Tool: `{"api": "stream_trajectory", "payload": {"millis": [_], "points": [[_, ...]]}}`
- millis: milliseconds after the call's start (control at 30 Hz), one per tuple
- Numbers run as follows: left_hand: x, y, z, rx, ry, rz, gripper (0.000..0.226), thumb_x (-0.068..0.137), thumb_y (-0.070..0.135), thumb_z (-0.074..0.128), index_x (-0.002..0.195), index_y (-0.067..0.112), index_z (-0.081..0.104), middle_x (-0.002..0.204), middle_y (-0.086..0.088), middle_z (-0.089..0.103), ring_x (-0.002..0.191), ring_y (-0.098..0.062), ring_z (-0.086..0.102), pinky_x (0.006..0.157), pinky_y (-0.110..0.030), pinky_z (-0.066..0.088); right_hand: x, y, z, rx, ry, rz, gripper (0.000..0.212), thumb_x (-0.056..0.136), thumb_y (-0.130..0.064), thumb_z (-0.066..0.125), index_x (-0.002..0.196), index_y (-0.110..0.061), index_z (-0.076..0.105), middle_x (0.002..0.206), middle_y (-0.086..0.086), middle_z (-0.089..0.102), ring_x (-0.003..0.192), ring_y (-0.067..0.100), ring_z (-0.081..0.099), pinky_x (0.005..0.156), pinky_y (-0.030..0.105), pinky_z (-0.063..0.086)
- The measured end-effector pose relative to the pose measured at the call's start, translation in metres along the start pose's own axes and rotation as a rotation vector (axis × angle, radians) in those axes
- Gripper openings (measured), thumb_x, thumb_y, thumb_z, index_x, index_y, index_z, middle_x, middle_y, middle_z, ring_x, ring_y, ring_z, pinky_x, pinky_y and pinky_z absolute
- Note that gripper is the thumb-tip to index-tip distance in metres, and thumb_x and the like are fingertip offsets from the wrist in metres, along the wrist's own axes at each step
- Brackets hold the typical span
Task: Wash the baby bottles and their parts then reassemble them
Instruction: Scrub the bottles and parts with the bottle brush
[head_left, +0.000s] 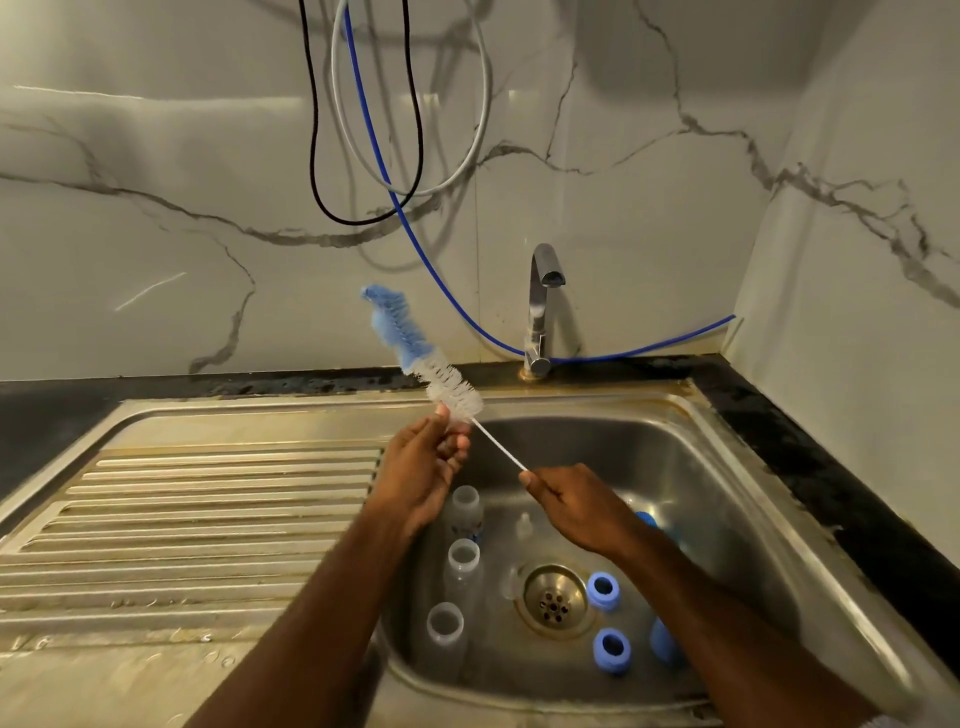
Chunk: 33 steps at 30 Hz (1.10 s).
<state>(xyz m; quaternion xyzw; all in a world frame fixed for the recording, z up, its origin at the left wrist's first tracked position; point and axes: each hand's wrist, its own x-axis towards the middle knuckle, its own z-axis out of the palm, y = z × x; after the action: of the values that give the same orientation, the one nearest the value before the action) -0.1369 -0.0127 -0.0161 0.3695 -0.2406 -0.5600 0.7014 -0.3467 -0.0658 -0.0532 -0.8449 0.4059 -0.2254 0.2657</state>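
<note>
Bottle brush held over a sink of dismantled baby bottles.

Nearest, three clear bottles (464, 566) stand open-mouthed along the left of the steel sink (727, 467), with two blue collar rings (603, 591) right of the drain (555, 600) and a clear teat (523, 526) behind it. Above the basin, the right hand (576, 501) pinches the thin white wire handle while the left hand (423, 467) has its fingers curled round the lower bristles of the bottle brush (415, 351), white below, blue at the tilted tip. Beyond stands the chrome tap (543, 306) against the marble wall.
</note>
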Motion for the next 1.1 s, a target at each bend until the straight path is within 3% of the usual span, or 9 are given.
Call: {"api": "stream_trajectory", "payload": {"millis": [133,233,367,500,567,667,867,1000,1100], "points": [[-0.002,-0.010,-0.011,0.881,0.173,0.650,0.012,0.096,0.020,0.067,0.107,0.015,0.070,0.096,0.006,0.073,0.089,-0.004,0.070,0.080,-0.023,0.060,-0.004,-0.024,0.006,0.493,-0.365,0.268,0.048,0.102,-0.058,0.040,0.069,-0.025,0.051,0.057,-0.004,0.037,0.046,0.010,0.030,0.042,0.025,0.026],[0.003,-0.008,-0.016,1.143,0.196,0.886,0.026,0.094,0.016,0.071,0.118,0.006,0.068,0.108,-0.002,0.069,0.096,-0.009,0.066,0.083,-0.024,0.055,-0.004,-0.028,0.008,0.662,-0.460,0.340,0.050,0.100,-0.061,0.040,0.065,-0.026,0.048,0.057,-0.003,0.032,0.046,0.011,0.023,0.040,0.023,0.019],[0.004,-0.010,-0.013,1.021,0.236,0.678,0.017,0.099,0.026,0.062,0.101,0.010,0.070,0.083,0.001,0.072,0.073,-0.006,0.069,0.069,-0.024,0.058,-0.002,-0.017,0.008,0.084,-0.139,0.096,0.049,0.104,-0.054,0.035,0.067,-0.026,0.051,0.063,-0.002,0.054,0.058,0.012,0.051,0.062,0.039,0.048],[0.005,0.002,-0.013,0.144,0.094,-0.104,0.023,0.101,0.025,0.059,0.101,0.002,0.065,0.073,-0.007,0.062,0.053,-0.008,0.055,0.050,-0.019,0.050,0.002,0.011,0.001,-0.198,-0.014,0.041,0.048,0.104,-0.055,0.035,0.065,-0.029,0.045,0.063,-0.005,0.053,0.064,0.016,0.055,0.065,0.037,0.047],[0.005,0.006,-0.013,-0.076,0.064,-0.247,0.022,0.101,0.025,0.058,0.105,0.005,0.063,0.071,-0.004,0.058,0.050,-0.005,0.050,0.044,-0.016,0.046,0.004,0.016,0.000,-0.227,0.017,0.008,0.049,0.103,-0.055,0.035,0.063,-0.030,0.042,0.060,-0.006,0.049,0.062,0.016,0.054,0.064,0.039,0.048],[0.004,-0.001,-0.005,-0.058,0.052,-0.124,0.025,0.100,0.027,0.058,0.105,0.003,0.066,0.075,-0.008,0.066,0.058,-0.011,0.062,0.053,-0.020,0.054,0.002,0.009,0.002,-0.146,0.011,-0.023,0.048,0.104,-0.054,0.037,0.063,-0.029,0.045,0.058,-0.006,0.051,0.058,0.013,0.053,0.062,0.038,0.047],[0.001,-0.010,-0.015,0.818,0.260,0.606,0.021,0.094,0.020,0.070,0.114,0.014,0.071,0.099,0.005,0.075,0.091,-0.004,0.071,0.083,-0.023,0.059,-0.004,-0.026,0.015,0.537,-0.366,0.266,0.049,0.103,-0.056,0.039,0.065,-0.027,0.050,0.054,-0.007,0.035,0.042,0.009,0.027,0.039,0.023,0.025],[0.003,-0.010,-0.006,0.961,0.227,0.806,0.034,0.088,0.010,0.076,0.121,0.012,0.070,0.114,0.006,0.065,0.099,0.003,0.063,0.081,-0.009,0.052,-0.005,-0.028,0.002,0.955,-0.518,0.365,0.047,0.102,-0.056,0.043,0.067,-0.025,0.047,0.060,-0.003,0.024,0.045,0.009,0.015,0.034,0.016,0.018],[0.008,-0.010,-0.006,0.934,0.246,0.793,0.034,0.088,0.005,0.075,0.120,0.015,0.069,0.115,0.007,0.063,0.100,0.009,0.061,0.079,-0.011,0.053,-0.003,-0.026,-0.006,1.021,-0.354,0.425,0.046,0.103,-0.052,0.044,0.068,-0.022,0.049,0.058,-0.004,0.026,0.043,0.007,0.016,0.035,0.016,0.017]]}}
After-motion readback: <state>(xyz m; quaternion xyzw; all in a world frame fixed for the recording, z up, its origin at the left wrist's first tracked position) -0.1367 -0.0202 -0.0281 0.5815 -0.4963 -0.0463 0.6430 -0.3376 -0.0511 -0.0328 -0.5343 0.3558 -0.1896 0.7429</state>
